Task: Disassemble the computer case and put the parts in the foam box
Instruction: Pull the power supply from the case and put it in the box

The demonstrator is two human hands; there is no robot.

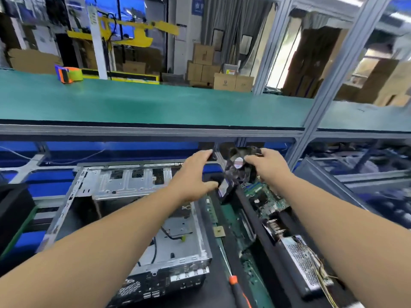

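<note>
**Fan lifted clear of the case**

The fan (pixel 241 165) is gripped by the right hand (pixel 265 166) above the foam box (pixel 262 221), right of the case (pixel 142 218). The left hand (pixel 193 176) is held open beside it. Lowering into a free slot is judged next.

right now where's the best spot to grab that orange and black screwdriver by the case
Take the orange-and-black-handled screwdriver by its thick handle, coming from above and the near side. It lies flat with the thin shaft pointing away, beside the open silver metal computer case.
</note>
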